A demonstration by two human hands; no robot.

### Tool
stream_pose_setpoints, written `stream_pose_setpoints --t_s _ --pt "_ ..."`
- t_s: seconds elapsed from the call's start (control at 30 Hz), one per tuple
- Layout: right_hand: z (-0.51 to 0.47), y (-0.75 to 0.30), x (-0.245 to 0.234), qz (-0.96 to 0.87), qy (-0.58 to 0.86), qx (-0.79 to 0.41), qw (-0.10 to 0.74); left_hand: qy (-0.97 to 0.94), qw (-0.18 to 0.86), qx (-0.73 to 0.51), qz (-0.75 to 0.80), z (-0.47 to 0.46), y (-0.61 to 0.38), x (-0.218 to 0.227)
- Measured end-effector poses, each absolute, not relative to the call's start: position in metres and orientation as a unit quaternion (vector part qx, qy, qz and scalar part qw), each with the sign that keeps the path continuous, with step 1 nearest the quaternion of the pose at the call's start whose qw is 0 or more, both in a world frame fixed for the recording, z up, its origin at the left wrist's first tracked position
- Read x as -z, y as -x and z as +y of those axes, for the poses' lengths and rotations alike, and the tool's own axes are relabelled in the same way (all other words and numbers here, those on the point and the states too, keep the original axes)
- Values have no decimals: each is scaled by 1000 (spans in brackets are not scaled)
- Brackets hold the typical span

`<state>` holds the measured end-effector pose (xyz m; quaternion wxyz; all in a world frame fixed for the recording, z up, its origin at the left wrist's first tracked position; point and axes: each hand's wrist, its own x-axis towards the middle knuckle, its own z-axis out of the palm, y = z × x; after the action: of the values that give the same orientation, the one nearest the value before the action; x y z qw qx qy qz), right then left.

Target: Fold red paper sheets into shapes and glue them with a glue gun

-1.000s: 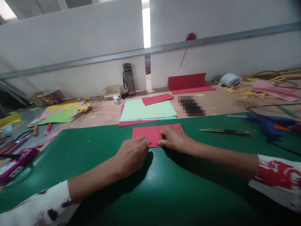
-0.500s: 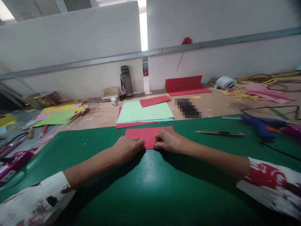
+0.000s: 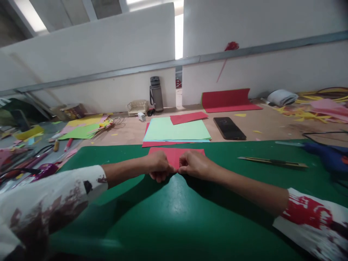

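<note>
A rectangular sheet of red paper [image 3: 174, 154] lies on the green mat [image 3: 168, 224] in front of me. My left hand [image 3: 160, 166] is closed at the paper's near edge, its thumb and forefinger pinching there with the other fingers curled under. Close beside it, my right hand [image 3: 195, 165] is also closed in a pinch on the same near edge. The two sets of fingertips almost meet at the middle of that edge. Both palms hide parts of the sheet's left and right sides.
Behind the mat's edge lie a stack of pale green paper [image 3: 176, 132] with a red strip [image 3: 189, 117] on top and a black phone [image 3: 229, 128]. A box cutter [image 3: 273, 162] and blue glue gun [image 3: 327, 156] lie right. A dark bottle [image 3: 156, 95] stands by the wall.
My left hand has slid right along the paper's near edge, closer to my right hand, and its fingers have curled. The view has turned a little to the left.
</note>
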<state>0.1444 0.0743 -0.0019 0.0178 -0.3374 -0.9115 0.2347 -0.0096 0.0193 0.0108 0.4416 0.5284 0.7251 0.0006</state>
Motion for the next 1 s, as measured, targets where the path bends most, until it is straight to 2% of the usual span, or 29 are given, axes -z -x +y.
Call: stream_pose_setpoints --t_s 0.17,1.0 --pt "71 -145 4 -913 341 -223 26 -496 470 18 730 26 13 -11" --pt "76 -147 9 -915 332 -227 32 -488 452 9 747 11 67 -14"
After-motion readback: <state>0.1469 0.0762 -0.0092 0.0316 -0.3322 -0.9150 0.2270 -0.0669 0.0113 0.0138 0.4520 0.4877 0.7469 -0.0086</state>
